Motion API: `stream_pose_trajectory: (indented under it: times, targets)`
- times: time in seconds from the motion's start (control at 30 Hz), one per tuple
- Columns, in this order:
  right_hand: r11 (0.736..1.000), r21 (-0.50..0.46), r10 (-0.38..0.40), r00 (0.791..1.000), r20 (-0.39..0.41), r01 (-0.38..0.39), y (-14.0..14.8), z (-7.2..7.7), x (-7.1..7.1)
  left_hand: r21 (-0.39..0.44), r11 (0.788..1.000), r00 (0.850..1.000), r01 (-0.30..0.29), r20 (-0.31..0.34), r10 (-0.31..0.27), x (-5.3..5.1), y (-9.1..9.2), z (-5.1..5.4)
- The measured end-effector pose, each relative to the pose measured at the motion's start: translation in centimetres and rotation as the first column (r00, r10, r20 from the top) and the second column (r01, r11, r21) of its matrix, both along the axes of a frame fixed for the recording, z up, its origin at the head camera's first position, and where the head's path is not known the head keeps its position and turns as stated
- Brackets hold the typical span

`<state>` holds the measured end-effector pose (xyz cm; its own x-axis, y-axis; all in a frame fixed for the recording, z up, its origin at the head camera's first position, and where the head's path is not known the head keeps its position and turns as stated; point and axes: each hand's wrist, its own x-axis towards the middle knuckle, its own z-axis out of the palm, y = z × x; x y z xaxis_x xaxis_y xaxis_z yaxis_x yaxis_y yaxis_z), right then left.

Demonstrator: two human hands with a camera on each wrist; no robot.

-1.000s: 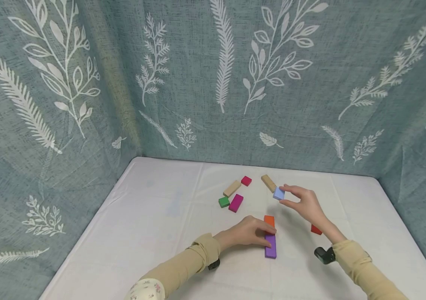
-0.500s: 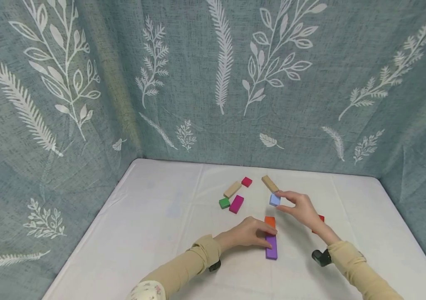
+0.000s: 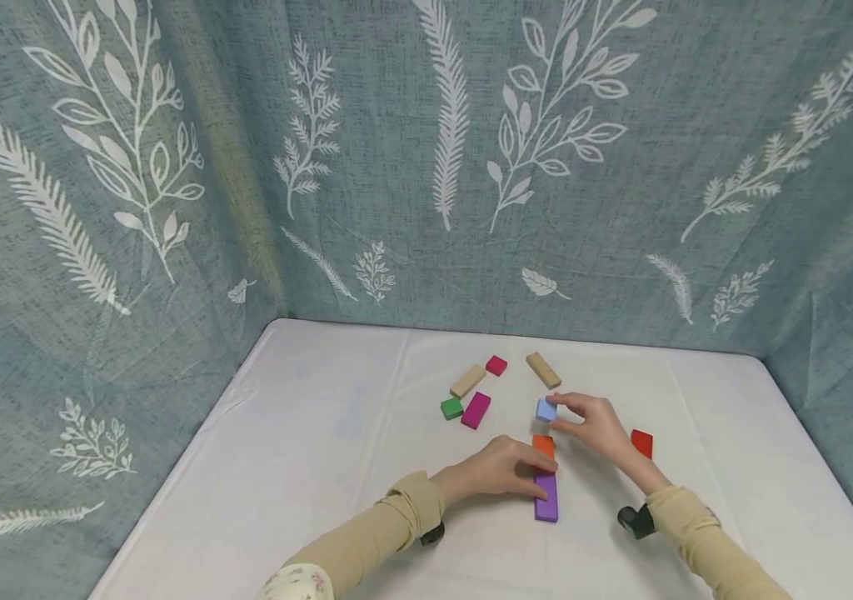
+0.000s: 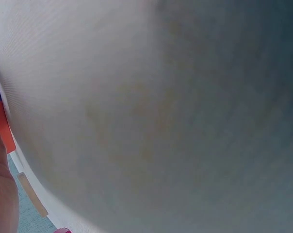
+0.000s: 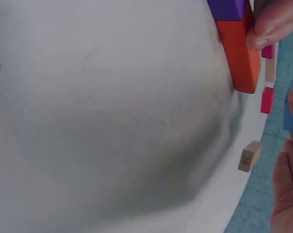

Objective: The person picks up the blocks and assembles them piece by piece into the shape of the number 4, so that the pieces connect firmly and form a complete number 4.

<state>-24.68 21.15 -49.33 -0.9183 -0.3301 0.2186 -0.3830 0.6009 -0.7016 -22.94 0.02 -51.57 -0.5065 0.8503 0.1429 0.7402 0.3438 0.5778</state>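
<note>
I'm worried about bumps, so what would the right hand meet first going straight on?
Past the light blue block in its grip, the right hand would probably meet the magenta block, though depth is unclear; it might pass above.

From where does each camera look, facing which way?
Head: worn on head, facing forward and down at the table; left hand, right hand, sleeves show.
Left wrist: worn there, facing the table; left hand partly shows.
Right wrist: worn there, facing the table; both hands partly show.
Wrist views share: orange block, purple block.
</note>
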Motion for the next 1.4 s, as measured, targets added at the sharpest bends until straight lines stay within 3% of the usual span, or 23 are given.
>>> stream_pose_trajectory:
  times: [0.13,0.37,0.63,1.4]
  targets:
    - [1.000,0.012,0.011,1.000,-0.006,-0.011,0.0,-0.3,0.0,0.001,1.000,1.000,-0.004,0.005,0.004,0.0,0.0,-0.1]
    - [0.996,-0.014,0.084,0.992,-0.092,-0.086,0.4,-0.8,-0.1,0.013,1.000,1.000,-0.002,0.010,0.001,0.0,0.0,-0.1]
    - [0.997,0.053,0.053,0.995,0.082,-0.057,0.2,-1.1,-0.4,0.012,1.000,1.000,-0.002,0.005,0.001,0.1,0.0,-0.1]
    - [0.989,0.117,0.066,0.979,0.191,-0.090,0.0,-0.7,-0.9,0.018,1.000,1.000,-0.004,-0.002,0.004,0.2,-0.1,0.1]
